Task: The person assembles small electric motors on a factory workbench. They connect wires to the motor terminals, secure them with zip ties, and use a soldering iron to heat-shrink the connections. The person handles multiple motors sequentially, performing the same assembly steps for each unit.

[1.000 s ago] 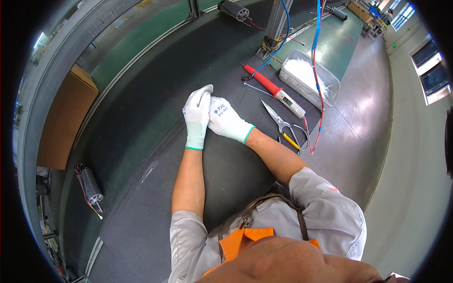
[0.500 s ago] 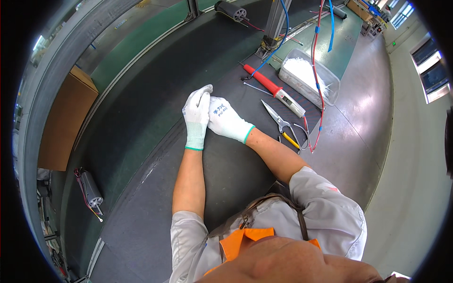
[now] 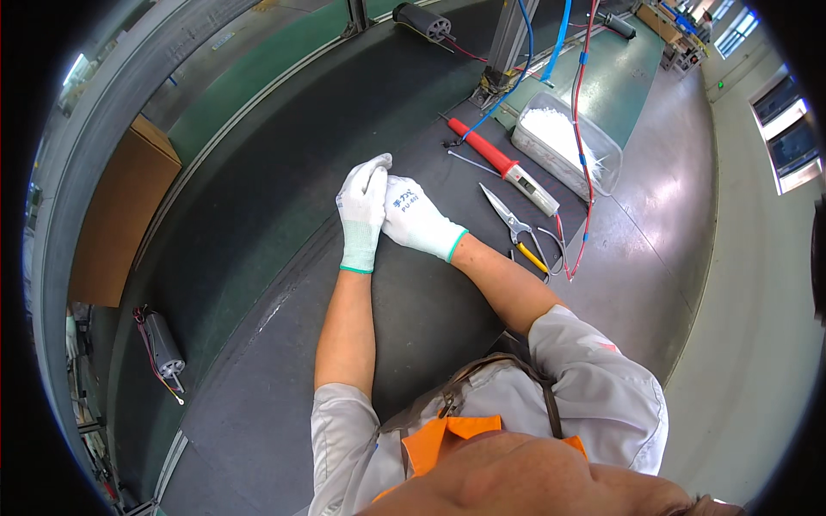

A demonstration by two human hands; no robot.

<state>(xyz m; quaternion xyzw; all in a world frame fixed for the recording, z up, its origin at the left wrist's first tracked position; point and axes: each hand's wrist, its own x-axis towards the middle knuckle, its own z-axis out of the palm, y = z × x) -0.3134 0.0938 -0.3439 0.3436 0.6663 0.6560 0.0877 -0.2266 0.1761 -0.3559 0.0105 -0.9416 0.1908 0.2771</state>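
Note:
Both my hands wear white gloves with green cuffs and are held together above the dark conveyor belt. My left hand (image 3: 361, 211) has its fingers pressed together and bent over toward the right one. My right hand (image 3: 420, 219) is closed against the left palm, its fingertips tucked out of sight. Whatever lies between the two hands, if anything, is hidden. To the right rest a red and grey hand-held tool (image 3: 499, 163) on a cable and a pair of scissors (image 3: 508, 215) with a yellow grip. A thin white strip (image 3: 471, 161) lies beside the tool.
Thin white pieces fill a clear plastic bin (image 3: 610, 176) at the right. Grey cylindrical motors with wires lie at left (image 3: 161, 342) and far back (image 3: 422, 21). A cardboard box (image 3: 120, 224) stands left. A metal post (image 3: 501, 60) and hanging red cable (image 3: 578, 103) are beyond.
My hands keep the same clasped pose. The hanging blue strip at the back has swung left, and the whole view has shifted very slightly.

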